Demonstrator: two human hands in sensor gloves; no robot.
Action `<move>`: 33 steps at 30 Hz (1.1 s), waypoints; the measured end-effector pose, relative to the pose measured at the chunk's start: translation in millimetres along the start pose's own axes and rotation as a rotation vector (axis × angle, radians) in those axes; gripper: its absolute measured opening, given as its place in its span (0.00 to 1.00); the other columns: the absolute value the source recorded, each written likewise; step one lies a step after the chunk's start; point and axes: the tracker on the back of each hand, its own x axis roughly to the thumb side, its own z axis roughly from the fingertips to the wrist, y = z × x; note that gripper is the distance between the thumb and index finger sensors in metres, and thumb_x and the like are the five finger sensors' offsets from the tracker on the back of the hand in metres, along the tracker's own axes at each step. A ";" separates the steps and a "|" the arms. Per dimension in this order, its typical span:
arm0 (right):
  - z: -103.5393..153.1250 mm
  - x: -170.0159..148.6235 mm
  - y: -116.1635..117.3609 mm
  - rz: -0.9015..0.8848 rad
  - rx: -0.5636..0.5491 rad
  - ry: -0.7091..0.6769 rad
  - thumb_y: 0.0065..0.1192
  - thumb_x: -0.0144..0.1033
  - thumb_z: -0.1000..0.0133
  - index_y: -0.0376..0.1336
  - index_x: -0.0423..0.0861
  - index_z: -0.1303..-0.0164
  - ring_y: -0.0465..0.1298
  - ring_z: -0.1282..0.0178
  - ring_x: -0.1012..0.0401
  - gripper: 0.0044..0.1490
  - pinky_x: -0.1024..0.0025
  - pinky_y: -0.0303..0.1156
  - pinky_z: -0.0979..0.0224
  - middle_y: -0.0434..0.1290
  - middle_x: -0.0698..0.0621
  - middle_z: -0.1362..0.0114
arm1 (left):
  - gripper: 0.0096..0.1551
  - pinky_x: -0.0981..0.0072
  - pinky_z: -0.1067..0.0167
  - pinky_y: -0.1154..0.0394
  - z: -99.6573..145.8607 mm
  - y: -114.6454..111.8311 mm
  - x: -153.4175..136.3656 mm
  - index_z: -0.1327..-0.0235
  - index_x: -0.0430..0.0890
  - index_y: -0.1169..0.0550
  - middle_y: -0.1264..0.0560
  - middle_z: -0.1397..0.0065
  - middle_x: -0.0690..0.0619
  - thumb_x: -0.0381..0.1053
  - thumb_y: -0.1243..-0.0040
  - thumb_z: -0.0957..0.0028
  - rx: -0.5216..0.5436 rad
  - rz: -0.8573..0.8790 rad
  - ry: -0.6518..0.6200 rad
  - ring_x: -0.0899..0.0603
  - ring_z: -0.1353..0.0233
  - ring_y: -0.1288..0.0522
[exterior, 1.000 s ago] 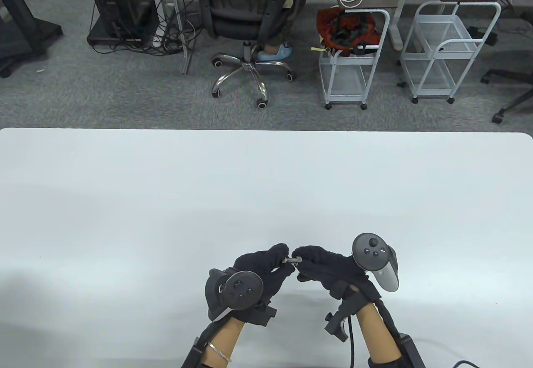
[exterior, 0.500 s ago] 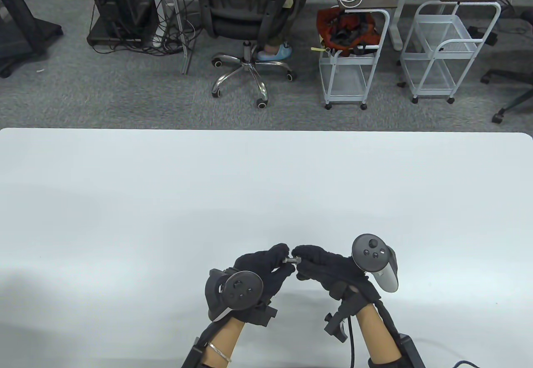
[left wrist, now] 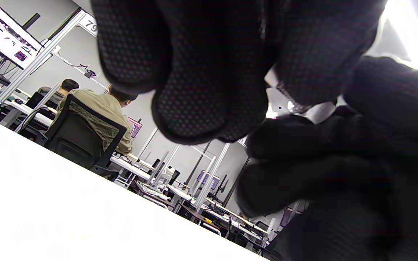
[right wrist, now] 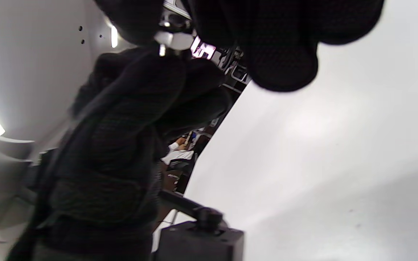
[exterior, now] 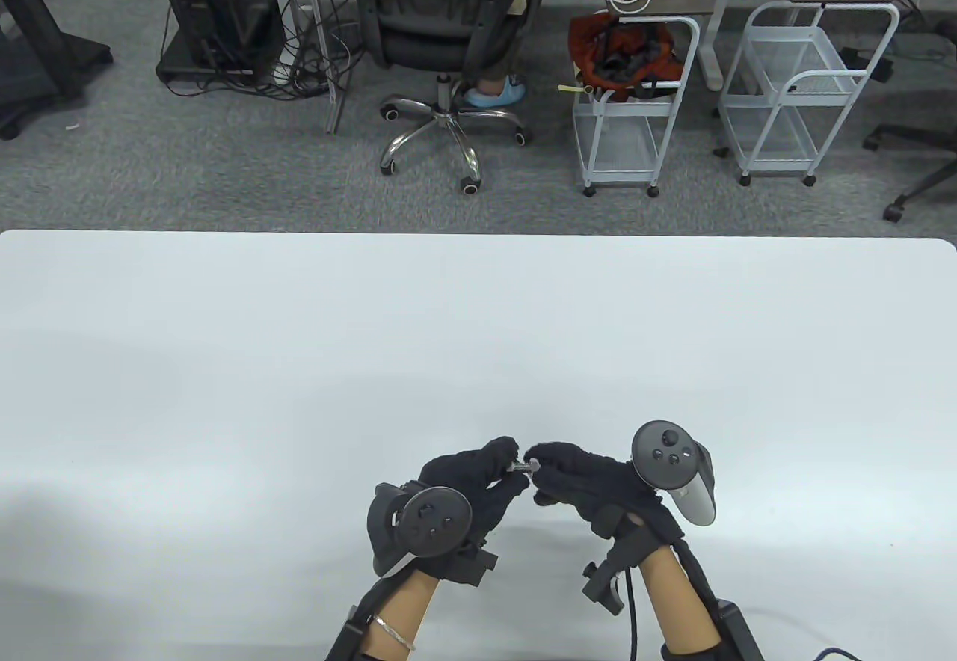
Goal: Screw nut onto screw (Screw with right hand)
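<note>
Both gloved hands meet just above the white table (exterior: 478, 332) near its front edge. My left hand (exterior: 511, 466) pinches a small silver screw (exterior: 517, 469) that lies level and points right. My right hand (exterior: 538, 466) pinches the silver nut (exterior: 532, 464) at the screw's right end. Only a short piece of metal shows between the fingertips. In the left wrist view the fingers (left wrist: 209, 90) fill the top, with a glint of the metal (left wrist: 292, 107) beside them. In the right wrist view the nut (right wrist: 172, 36) shows at the top between dark fingertips (right wrist: 281, 54).
Beyond the table's far edge stand an office chair (exterior: 441, 25) and two white wire carts (exterior: 635, 115) on grey carpet. A black tracker is strapped to the back of each hand (exterior: 669, 459).
The right hand's fingertips have shifted slightly around the nut. Both hands stay in the same place, with the screw still held between them.
</note>
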 end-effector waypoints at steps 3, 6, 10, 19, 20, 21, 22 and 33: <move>0.5 0.6 -1.4 0.051 -0.003 0.026 0.59 0.39 0.37 0.66 0.27 0.34 0.82 0.46 0.44 0.32 0.43 0.71 0.42 0.74 0.28 0.38 | 0.24 0.65 0.48 0.16 0.5 0.7 1.4 0.50 0.51 0.17 0.09 0.55 0.58 0.60 0.31 0.55 0.001 -0.011 -0.009 0.56 0.56 0.10; 2.9 -0.1 -2.3 0.071 -0.034 0.032 0.56 0.43 0.36 0.70 0.30 0.40 0.83 0.51 0.45 0.31 0.45 0.72 0.45 0.77 0.29 0.41 | 0.24 0.65 0.48 0.16 0.0 0.5 0.8 0.50 0.51 0.17 0.09 0.55 0.59 0.60 0.31 0.55 0.002 -0.007 -0.006 0.56 0.56 0.10; 0.1 1.2 0.1 0.023 0.003 0.014 0.60 0.34 0.38 0.62 0.28 0.29 0.80 0.42 0.41 0.33 0.41 0.69 0.40 0.70 0.25 0.32 | 0.24 0.65 0.48 0.16 0.1 0.0 1.2 0.50 0.51 0.17 0.09 0.55 0.58 0.60 0.31 0.55 -0.001 -0.008 -0.010 0.56 0.56 0.10; 0.7 0.5 -0.3 0.028 -0.003 0.011 0.59 0.37 0.37 0.64 0.28 0.31 0.80 0.44 0.42 0.33 0.42 0.70 0.41 0.72 0.26 0.34 | 0.24 0.65 0.48 0.16 0.1 0.1 1.3 0.50 0.51 0.17 0.09 0.55 0.59 0.60 0.31 0.55 0.001 -0.005 -0.008 0.56 0.56 0.10; 1.4 0.2 -1.2 0.044 -0.017 0.018 0.58 0.39 0.37 0.66 0.28 0.34 0.81 0.45 0.43 0.32 0.43 0.70 0.42 0.74 0.27 0.37 | 0.24 0.65 0.48 0.16 0.1 0.2 1.3 0.50 0.51 0.17 0.09 0.55 0.59 0.60 0.31 0.55 0.001 -0.008 -0.010 0.56 0.56 0.10; 2.0 -0.8 -1.9 0.060 -0.038 0.029 0.55 0.41 0.36 0.70 0.30 0.40 0.83 0.50 0.45 0.30 0.44 0.72 0.44 0.77 0.30 0.41 | 0.24 0.65 0.48 0.16 0.1 0.1 0.9 0.50 0.51 0.17 0.09 0.55 0.59 0.60 0.31 0.55 0.003 -0.006 -0.007 0.56 0.56 0.10; 2.2 -1.3 -2.1 0.061 -0.043 0.028 0.54 0.42 0.35 0.71 0.30 0.43 0.84 0.53 0.46 0.30 0.45 0.73 0.46 0.78 0.30 0.43 | 0.24 0.65 0.48 0.16 -0.1 0.0 0.7 0.49 0.51 0.17 0.09 0.55 0.59 0.60 0.31 0.55 0.002 -0.004 -0.007 0.56 0.56 0.10; 1.1 0.1 -1.0 -0.002 -0.014 -0.013 0.59 0.38 0.37 0.62 0.27 0.28 0.79 0.42 0.40 0.35 0.41 0.69 0.40 0.69 0.24 0.31 | 0.24 0.66 0.49 0.16 0.2 -0.7 2.3 0.50 0.50 0.17 0.09 0.55 0.60 0.60 0.31 0.55 -0.003 0.001 -0.015 0.56 0.56 0.10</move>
